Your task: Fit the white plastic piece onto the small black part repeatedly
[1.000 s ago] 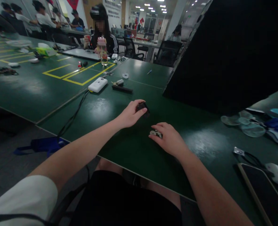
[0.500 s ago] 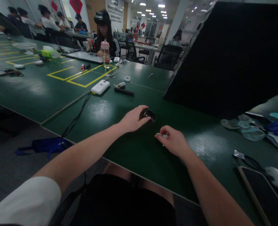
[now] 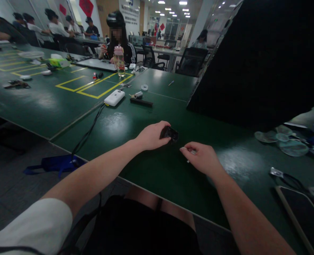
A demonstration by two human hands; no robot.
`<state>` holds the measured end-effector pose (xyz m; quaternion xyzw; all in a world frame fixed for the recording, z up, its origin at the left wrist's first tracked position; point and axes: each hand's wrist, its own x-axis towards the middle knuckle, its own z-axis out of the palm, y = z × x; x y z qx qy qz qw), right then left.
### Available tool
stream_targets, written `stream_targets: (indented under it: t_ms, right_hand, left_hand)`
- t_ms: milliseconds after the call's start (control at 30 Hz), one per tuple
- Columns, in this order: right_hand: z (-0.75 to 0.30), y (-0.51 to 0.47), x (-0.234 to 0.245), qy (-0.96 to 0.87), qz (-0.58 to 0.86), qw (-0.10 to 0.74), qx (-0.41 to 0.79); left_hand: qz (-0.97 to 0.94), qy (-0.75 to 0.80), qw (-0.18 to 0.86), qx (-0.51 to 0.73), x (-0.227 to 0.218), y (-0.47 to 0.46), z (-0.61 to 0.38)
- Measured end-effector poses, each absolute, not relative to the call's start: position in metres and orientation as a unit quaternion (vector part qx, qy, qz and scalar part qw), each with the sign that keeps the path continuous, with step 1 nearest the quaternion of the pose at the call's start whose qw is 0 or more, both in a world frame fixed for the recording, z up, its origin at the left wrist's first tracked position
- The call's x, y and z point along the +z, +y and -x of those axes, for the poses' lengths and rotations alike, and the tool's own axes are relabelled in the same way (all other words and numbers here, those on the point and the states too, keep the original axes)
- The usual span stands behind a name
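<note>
My left hand (image 3: 154, 136) grips a small black box-like part (image 3: 172, 134) between thumb and fingers, just above the green table. To its right, my right hand (image 3: 201, 156) is closed around a small whitish piece (image 3: 192, 151), mostly hidden by the fingers. The two hands are a short gap apart, and the held things do not touch. Beyond my left hand lie a black bar (image 3: 141, 102) and a small silver motor-like part (image 3: 138, 95).
A white power bank (image 3: 115, 97) with a black cable lies left. A large black panel (image 3: 260, 67) rises at the right. Nearer right are a phone (image 3: 303, 216) and clear fan blades (image 3: 283, 139). A bottle (image 3: 119, 61) stands before a seated person (image 3: 117, 39); a tape roll (image 3: 144, 87) lies mid-table.
My left hand has turned the black part, so a different side of it faces me. My right hand's fingers have closed further over the whitish piece. The whole view has shifted slightly.
</note>
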<state>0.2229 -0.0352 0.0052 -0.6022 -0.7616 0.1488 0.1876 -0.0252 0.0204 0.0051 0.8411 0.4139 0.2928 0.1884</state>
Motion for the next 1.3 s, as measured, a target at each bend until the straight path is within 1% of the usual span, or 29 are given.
stream_targets:
  t_ms: [267, 400, 567, 733, 833, 933, 1167, 1300]
  right_hand:
    - [-0.220, -0.042, 0.011, -0.733, 0.604, 0.275, 0.150]
    - [-0.216, -0.045, 0.011, -0.721, 0.603, 0.299, 0.165]
    - [-0.214, -0.043, 0.009, -0.751, 0.577, 0.288, 0.142]
    - [-0.211, -0.042, 0.011, -0.781, 0.535, 0.300, 0.115]
    - [-0.206, -0.042, 0.010, -0.797, 0.527, 0.276, 0.103]
    - [-0.202, -0.042, 0.006, -0.809, 0.526, 0.252, 0.072]
    - [-0.197, -0.046, 0.006, -0.827, 0.512, 0.228, -0.033]
    - [-0.192, -0.052, 0.011, -0.804, 0.544, 0.231, -0.068]
  left_hand:
    - [-0.850, 0.406, 0.191, 0.274, 0.003, 0.016, 0.022]
    - [-0.858, 0.404, 0.186, 0.255, 0.003, 0.014, 0.021]
    - [-0.864, 0.404, 0.186, 0.235, 0.003, 0.013, 0.019]
    - [-0.870, 0.404, 0.177, 0.221, 0.004, 0.011, 0.016]
    - [-0.875, 0.392, 0.178, 0.220, 0.005, 0.007, 0.013]
    - [-0.883, 0.376, 0.182, 0.216, 0.006, 0.004, 0.011]
    - [-0.890, 0.371, 0.174, 0.199, 0.010, 0.001, 0.008]
    - [-0.889, 0.373, 0.177, 0.199, 0.012, 0.001, 0.008]
